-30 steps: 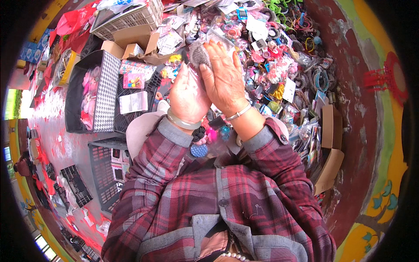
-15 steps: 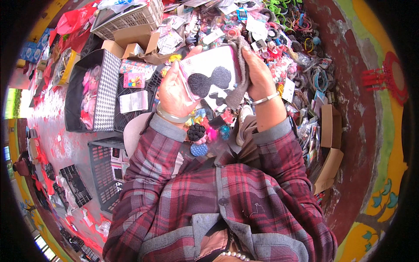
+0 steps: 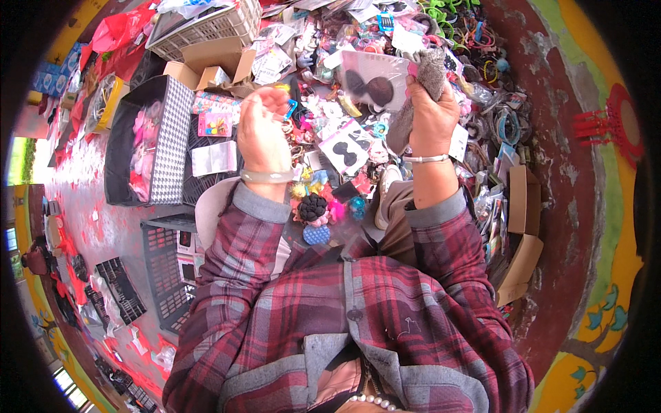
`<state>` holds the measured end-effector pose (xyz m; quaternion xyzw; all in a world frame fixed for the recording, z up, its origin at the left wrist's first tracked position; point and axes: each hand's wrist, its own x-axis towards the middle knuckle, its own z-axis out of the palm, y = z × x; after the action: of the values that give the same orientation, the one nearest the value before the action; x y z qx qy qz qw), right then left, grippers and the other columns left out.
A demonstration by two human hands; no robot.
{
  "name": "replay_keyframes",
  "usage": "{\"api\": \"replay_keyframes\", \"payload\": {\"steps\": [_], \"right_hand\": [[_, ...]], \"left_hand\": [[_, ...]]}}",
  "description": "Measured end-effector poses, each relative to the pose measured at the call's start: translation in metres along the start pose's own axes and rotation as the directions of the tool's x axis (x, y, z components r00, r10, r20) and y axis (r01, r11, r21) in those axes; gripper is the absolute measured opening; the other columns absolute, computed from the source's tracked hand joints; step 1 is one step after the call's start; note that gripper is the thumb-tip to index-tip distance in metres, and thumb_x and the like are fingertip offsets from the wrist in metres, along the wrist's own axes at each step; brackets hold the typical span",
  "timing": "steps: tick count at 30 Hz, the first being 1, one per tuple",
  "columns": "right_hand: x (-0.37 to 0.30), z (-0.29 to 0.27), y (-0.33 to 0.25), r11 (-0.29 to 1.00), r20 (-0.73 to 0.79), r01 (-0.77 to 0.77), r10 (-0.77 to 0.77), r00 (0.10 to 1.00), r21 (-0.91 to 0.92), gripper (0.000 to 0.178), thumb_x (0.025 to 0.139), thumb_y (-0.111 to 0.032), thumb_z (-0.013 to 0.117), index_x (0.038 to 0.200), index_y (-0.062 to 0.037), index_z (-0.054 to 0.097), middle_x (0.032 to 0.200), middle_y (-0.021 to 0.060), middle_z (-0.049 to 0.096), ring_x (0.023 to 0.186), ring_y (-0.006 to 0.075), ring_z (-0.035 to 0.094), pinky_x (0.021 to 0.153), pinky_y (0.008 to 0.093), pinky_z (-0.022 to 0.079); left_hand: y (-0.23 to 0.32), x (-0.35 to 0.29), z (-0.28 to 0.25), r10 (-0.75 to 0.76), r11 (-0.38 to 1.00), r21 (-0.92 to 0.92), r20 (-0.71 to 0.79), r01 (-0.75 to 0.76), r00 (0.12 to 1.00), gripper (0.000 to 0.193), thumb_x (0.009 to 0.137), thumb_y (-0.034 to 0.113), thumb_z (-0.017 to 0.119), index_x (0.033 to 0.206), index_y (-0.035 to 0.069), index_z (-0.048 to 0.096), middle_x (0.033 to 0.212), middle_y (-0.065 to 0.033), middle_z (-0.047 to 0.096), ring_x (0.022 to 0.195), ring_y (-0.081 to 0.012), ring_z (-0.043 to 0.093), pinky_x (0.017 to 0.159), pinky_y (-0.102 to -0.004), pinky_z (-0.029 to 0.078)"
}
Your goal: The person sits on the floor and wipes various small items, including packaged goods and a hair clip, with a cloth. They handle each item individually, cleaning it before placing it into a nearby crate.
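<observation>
My right hand point(image 3: 434, 122) is closed round a grey cloth point(image 3: 432, 74), and a clear packet point(image 3: 399, 63) sticks out to the left from the same grip. Inside the packet, two joined black fuzzy ovals point(image 3: 381, 89) show. My left hand point(image 3: 264, 134) is raised apart from the packet, palm turned inward, fingers loosely curled and holding nothing. Below and between the hands, a similar white packet with black shapes point(image 3: 346, 148) lies on the pile. Nearer to me are a black braided hair tie point(image 3: 312, 207) and a blue dotted oval piece point(image 3: 317, 235).
A heap of packaged hair accessories point(image 3: 323, 51) spreads ahead and right. At left stand a houndstooth fabric box point(image 3: 170, 138), an open cardboard box point(image 3: 217, 62) and a grey plastic crate point(image 3: 158, 275). Another cardboard box point(image 3: 521, 261) stands at right, beside the painted wall point(image 3: 564, 206).
My left hand has let go of the packet and drawn back to the left. The right hand has lifted the packet and cloth up and right, uncovering the similar packet below.
</observation>
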<state>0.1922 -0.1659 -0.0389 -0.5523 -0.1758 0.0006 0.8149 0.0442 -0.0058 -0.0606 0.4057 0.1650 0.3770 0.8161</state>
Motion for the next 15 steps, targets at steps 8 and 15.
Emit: {"api": "replay_keyframes", "payload": {"steps": [8, 15], "right_hand": [[-0.065, 0.042, -0.021, 0.424, 0.749, 0.841, -0.421, 0.512, -0.336, 0.033, 0.061, -0.003, 0.061, 0.094, -0.0079, 0.062, 0.084, 0.0086, 0.062, 0.075, 0.0229, 0.061, 0.060, 0.0327, 0.047], [-0.069, 0.046, -0.026, 0.760, 0.748, 0.577, -0.189, 0.637, -0.300, 0.036, 0.062, 0.000, 0.058, 0.098, -0.0050, 0.058, 0.092, 0.0103, 0.059, 0.086, 0.0291, 0.058, 0.073, 0.0339, 0.048]], "left_hand": [[0.005, -0.011, 0.026, -0.352, 0.703, -0.507, 0.361, 0.498, 0.864, 0.051, 0.089, 0.042, 0.035, 0.117, 0.001, 0.046, 0.113, -0.0149, 0.053, 0.104, -0.0279, 0.051, 0.093, -0.0411, 0.037], [0.005, 0.001, 0.011, -0.390, 0.733, -0.502, 0.243, 0.459, 0.888, 0.037, 0.090, 0.024, 0.036, 0.120, 0.004, 0.046, 0.117, -0.0157, 0.051, 0.105, -0.0285, 0.051, 0.092, -0.0431, 0.039]]}}
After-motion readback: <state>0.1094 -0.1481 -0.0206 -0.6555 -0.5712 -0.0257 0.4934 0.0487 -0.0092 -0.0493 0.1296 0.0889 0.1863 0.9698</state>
